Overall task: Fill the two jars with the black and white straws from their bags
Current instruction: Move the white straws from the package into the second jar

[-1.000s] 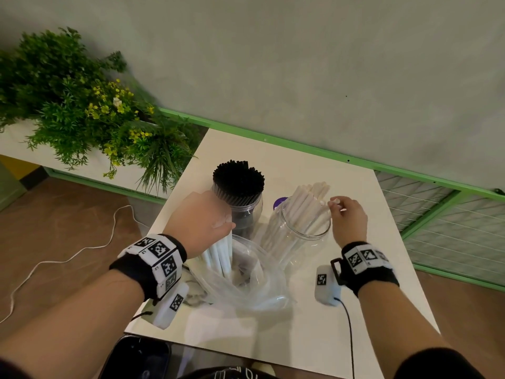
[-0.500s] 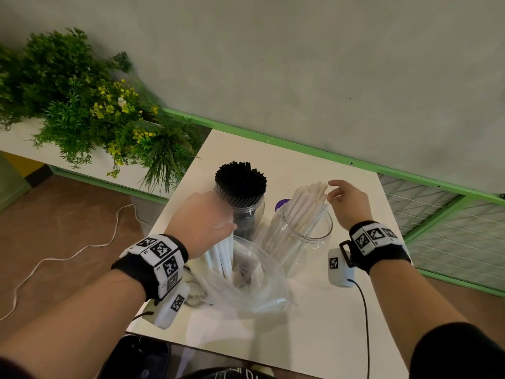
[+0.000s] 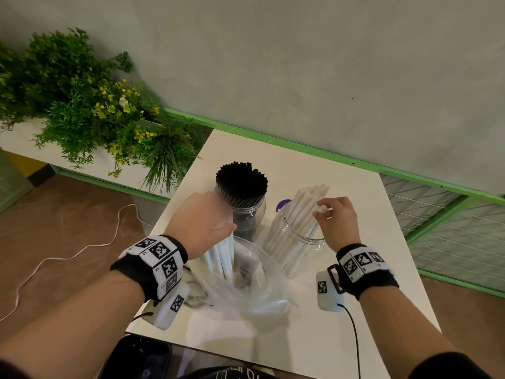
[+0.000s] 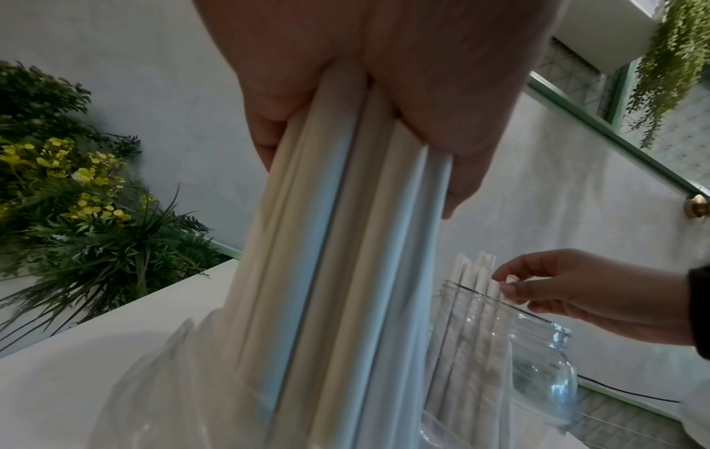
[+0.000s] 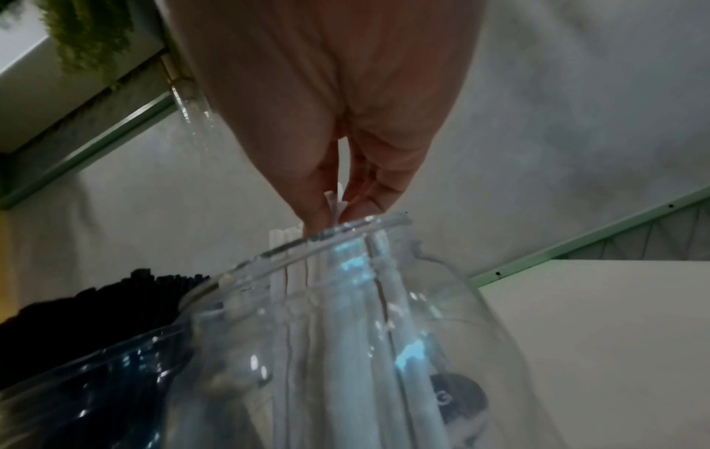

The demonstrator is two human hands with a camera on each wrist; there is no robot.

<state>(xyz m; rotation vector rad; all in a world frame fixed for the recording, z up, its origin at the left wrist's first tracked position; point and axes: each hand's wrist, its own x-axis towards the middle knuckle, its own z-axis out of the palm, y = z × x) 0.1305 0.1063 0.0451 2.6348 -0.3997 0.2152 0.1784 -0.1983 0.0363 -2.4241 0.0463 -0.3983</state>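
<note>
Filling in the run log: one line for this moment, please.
left hand: grips white straws in clear bag | right hand: pinches straw in clear jar

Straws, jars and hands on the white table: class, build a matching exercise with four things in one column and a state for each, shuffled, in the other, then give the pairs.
Column 1
1. left hand
2. right hand
3. far jar
4. near jar

Column 2
A. packed with black straws
B. pinches a white straw end at the jar mouth
C. partly filled with white straws
D. grips a bundle of white straws standing in the plastic bag

Pairs: 1-D, 2-B, 3-A, 4-C
</note>
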